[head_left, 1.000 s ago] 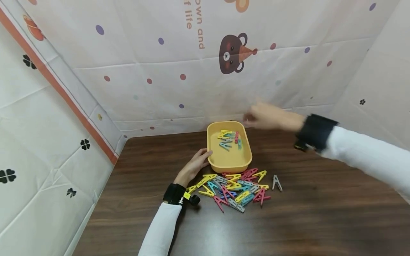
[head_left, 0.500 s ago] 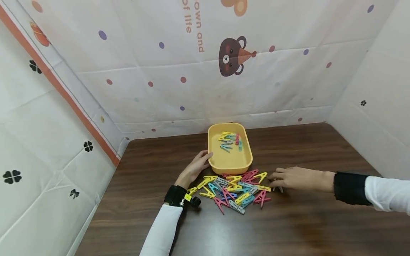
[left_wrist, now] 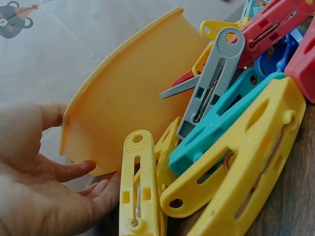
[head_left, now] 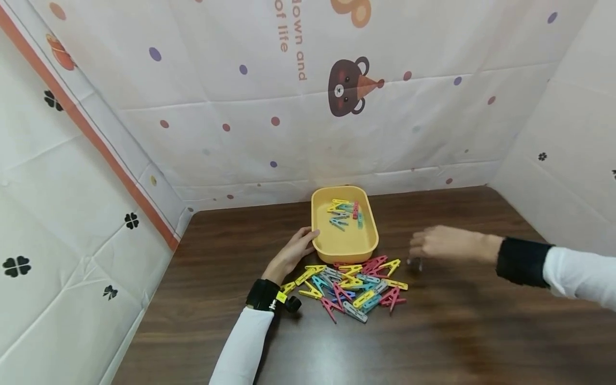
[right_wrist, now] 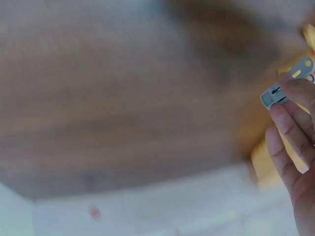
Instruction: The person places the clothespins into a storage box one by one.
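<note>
A shallow yellow plastic bin point(head_left: 343, 251) stands on the table with several small clothespins point(head_left: 337, 222) in its far half. My left hand point(head_left: 294, 248) holds its left side; in the left wrist view one finger point(left_wrist: 53, 114) reaches over the rim and another fingertip presses the outer wall. My right hand point(head_left: 445, 243) is raised a little over the table, right of the bin. Its thumb and fingers pinch a grey clothespin point(right_wrist: 275, 96), plain in the right wrist view. A pile of yellow, red, blue, teal and grey clothespins point(head_left: 353, 283) lies before the bin.
The dark wood table point(head_left: 462, 331) extends to both sides. Behind it hangs a pale printed cloth point(head_left: 240, 144) close past the bin's far end, with more cloth at left and right. In the left wrist view, yellow clothespins point(left_wrist: 140, 182) lie right beside the left hand.
My right hand came down from beyond the bin's far right to the grey clothespin right of the pile, then lifted it and moved slightly away from me. My left hand stayed on the bin.
</note>
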Demonstrator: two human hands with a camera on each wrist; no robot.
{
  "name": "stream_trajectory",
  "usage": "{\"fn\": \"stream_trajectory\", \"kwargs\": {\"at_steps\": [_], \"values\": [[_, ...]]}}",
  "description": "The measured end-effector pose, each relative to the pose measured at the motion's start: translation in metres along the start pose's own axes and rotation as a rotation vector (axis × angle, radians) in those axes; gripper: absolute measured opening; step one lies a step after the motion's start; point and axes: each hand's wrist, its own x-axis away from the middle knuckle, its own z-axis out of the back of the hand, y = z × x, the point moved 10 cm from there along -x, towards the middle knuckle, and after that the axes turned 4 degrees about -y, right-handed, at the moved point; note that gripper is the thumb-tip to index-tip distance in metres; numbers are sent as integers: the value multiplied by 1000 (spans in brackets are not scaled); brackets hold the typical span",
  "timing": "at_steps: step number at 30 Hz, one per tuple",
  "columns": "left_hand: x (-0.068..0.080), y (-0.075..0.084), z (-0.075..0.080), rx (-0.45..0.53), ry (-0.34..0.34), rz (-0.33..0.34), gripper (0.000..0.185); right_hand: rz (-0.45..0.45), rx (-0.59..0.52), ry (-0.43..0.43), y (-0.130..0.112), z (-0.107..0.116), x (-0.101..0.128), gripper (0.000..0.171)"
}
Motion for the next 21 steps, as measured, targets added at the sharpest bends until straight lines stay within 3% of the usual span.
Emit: {"fn": "stream_trajectory", "kwargs": {"at_steps": [2,6,10,15,19,21], "values": [[-2,1,0,-8,-3,5,54,-77,-63,46,28,23,-15,37],[0,0,4,-13,17,4,53,-273,-238,225,93,76,-55,30],[1,2,2,-19,14,3,56,-477,-407,302,144,102,-92,26],[-1,2,0,-32,11,15,56,-619,-659,268,166,79,-142,25],[-2,5,4,-31,27,8,55,-714,-782,151,161,27,-178,15],[-3,6,5,-27,33,5,54,-792,-793,100,161,-3,-185,19]]}}
